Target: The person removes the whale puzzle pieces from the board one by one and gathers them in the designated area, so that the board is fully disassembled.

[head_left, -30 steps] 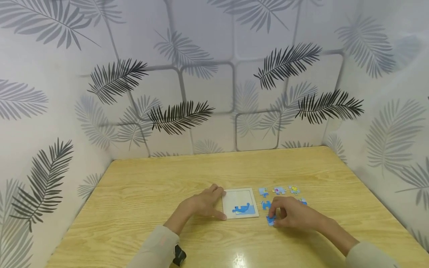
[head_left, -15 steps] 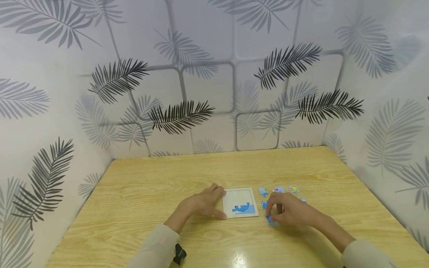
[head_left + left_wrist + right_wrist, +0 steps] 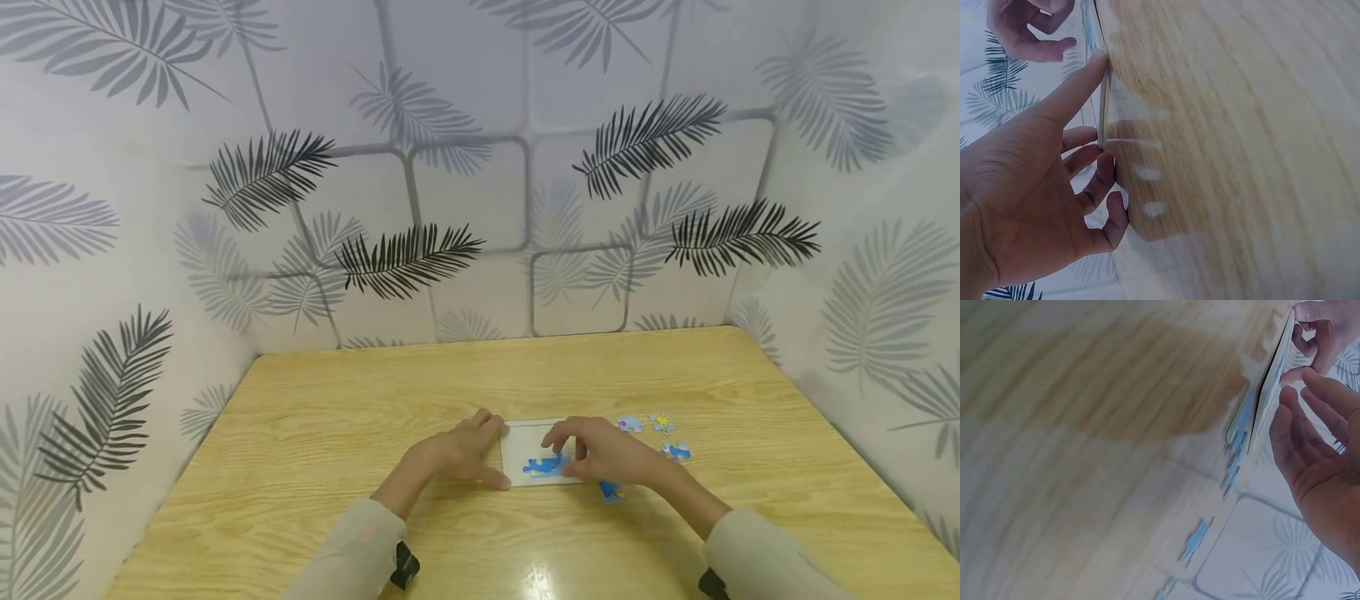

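Note:
A shallow white square puzzle board [image 3: 519, 443] lies flat on the table, with blue pieces [image 3: 542, 465] and a pale blue printed patch in its lower part. My left hand [image 3: 467, 454] holds the board along its left side, thumb at the near corner and fingers at the far one. In the left wrist view that thumb [image 3: 1088, 78] presses the board's edge. Over the board's right side hovers my right hand [image 3: 611, 454], fingers bent and parted from the thumb. Nothing shows between its fingertips in the right wrist view. It hides the right edge of the board.
Right of the board lie loose jigsaw pieces: a dark blue one [image 3: 611, 491] near the right wrist, a pink-swirl one [image 3: 630, 424], a sun one [image 3: 662, 422] and a blue-and-white one [image 3: 676, 451]. A patterned wall [image 3: 465, 292] stands behind the wooden table [image 3: 360, 392].
My right hand has moved left from above the dark blue jigsaw piece to over the board, leaving that piece on the table. My left hand has stayed at the board's left side.

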`<act>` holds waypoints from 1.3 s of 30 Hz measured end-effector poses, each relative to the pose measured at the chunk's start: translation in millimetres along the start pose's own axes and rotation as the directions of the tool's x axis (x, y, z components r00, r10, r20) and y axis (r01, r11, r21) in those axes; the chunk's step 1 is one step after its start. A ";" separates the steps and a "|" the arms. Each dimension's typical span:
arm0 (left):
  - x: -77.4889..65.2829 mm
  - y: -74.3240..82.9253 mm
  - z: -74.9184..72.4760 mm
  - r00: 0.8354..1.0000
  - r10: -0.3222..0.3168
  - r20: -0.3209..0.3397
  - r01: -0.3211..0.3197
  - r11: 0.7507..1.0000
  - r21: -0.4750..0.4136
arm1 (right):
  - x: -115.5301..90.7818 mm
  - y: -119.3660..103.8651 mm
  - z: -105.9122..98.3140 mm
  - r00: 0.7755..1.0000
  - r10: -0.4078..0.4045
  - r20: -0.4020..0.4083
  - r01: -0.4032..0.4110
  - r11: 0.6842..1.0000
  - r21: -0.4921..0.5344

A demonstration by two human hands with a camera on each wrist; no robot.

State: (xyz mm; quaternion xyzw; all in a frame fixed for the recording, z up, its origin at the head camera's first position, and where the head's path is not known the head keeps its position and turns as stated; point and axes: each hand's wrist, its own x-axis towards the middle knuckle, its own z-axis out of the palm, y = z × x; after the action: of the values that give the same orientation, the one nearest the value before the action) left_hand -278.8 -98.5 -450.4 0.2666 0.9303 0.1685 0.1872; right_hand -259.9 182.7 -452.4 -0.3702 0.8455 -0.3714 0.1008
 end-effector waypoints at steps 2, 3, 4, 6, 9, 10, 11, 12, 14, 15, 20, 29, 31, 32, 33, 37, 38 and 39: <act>0.7 0.5 -0.5 1.000 -0.002 0.001 0.002 1.000 0.001 | 5.1 0.2 3.1 1.000 0.011 0.011 -0.011 1.000 0.004; 0.7 0.8 -0.8 1.000 -0.003 0.001 0.003 1.000 0.005 | 7.4 0.0 4.7 1.000 0.016 0.016 -0.016 1.000 0.001; 0.7 1.0 -1.0 1.000 -0.003 0.001 0.003 1.000 0.005 | 9.7 -0.4 6.3 1.000 0.023 0.022 -0.023 1.000 0.001; -1.1 3.2 -2.7 1.000 -0.001 0.003 0.001 1.000 0.000 | 13.7 -0.5 9.5 0.999 0.029 0.032 -0.029 1.000 0.009; -0.9 3.5 -3.2 1.000 0.002 0.007 -0.002 1.000 0.001 | 18.6 -1.8 12.6 0.998 0.039 0.044 -0.039 0.999 -0.001; -1.0 3.6 -2.9 1.000 0.005 0.009 -0.005 1.000 -0.001 | 19.7 -2.8 13.5 0.998 0.044 0.049 -0.044 0.999 -0.007; -0.8 3.3 -2.3 1.000 0.006 0.010 -0.006 1.000 -0.001 | 20.7 -3.6 14.2 0.997 0.047 0.053 -0.046 0.999 -0.021; -0.6 3.0 -2.0 1.000 0.008 0.010 -0.008 1.000 0.001 | 21.7 -4.5 14.8 0.997 0.050 0.057 -0.048 0.998 -0.039; -0.1 2.3 -1.1 1.000 0.009 0.012 -0.009 1.000 0.010 | 23.5 -6.9 15.6 0.996 0.057 0.063 -0.052 0.996 -0.076; 0.0 2.1 -1.1 1.000 0.009 0.012 -0.009 1.000 0.012 | 24.2 -7.9 15.9 0.996 0.059 0.066 -0.053 0.995 -0.089; 0.0 1.6 -0.7 1.000 0.013 0.009 -0.013 1.000 0.012 | 25.2 -10.0 16.1 0.995 0.069 0.067 -0.062 0.994 -0.095; -0.6 3.1 -2.4 1.000 0.016 -0.002 -0.016 1.000 0.013 | 25.6 -6.9 17.5 0.999 0.015 0.049 -0.008 0.990 -0.141; 0.2 2.5 -2.0 1.000 0.018 -0.002 -0.018 1.000 0.017 | 25.4 -8.4 17.2 0.999 0.000 0.042 0.008 0.984 -0.178; 0.4 2.4 -2.1 1.000 0.020 -0.002 -0.020 1.000 0.020 | 24.6 -9.5 16.6 0.999 -0.003 0.037 0.010 0.983 -0.185; 0.8 2.2 -1.7 1.000 0.021 -0.001 -0.021 0.999 0.026 | 23.5 -10.7 15.7 1.000 -0.004 0.029 0.009 0.983 -0.185; 1.5 1.1 0.8 1.000 0.030 -0.004 -0.030 0.998 0.047 | 14.0 -11.3 8.5 1.000 0.003 -0.019 -0.006 0.992 -0.129; 1.2 0.9 1.1 1.000 0.031 -0.003 -0.030 0.998 0.051 | 10.7 -10.5 5.8 0.999 0.004 -0.033 -0.007 0.995 -0.101; 0.9 0.4 1.4 1.000 0.031 -0.004 -0.030 0.998 0.047 | 7.2 -8.6 3.1 0.999 0.003 -0.047 -0.007 0.997 -0.082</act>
State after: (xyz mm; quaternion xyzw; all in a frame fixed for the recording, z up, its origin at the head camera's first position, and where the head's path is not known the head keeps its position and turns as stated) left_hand -278.7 -97.3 -451.7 0.2846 0.9303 0.1503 0.1760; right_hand -258.9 172.0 -447.7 -0.3630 0.8631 -0.3448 0.0667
